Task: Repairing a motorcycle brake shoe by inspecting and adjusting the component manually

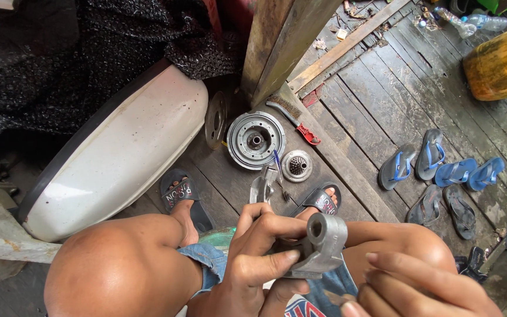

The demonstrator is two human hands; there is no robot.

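Note:
My left hand [253, 258] grips a grey cast-metal part [319, 246] with a round bore at its top, held over my lap between my knees. My right hand [418, 287] hovers just right of the part with fingers spread, holding nothing that I can see. On the plank floor beyond my feet lie a round metal clutch drum [255, 140], a smaller toothed round piece [296, 165] and a bent metal bracket [263, 185].
A white scooter body panel [118, 152] lies at left by a black cover. A wooden post [283, 41] rises at top centre, with a red-handled tool [300, 126] at its foot. Several blue and dark sandals [441, 176] sit at right, a yellow bucket [500, 61] at top right.

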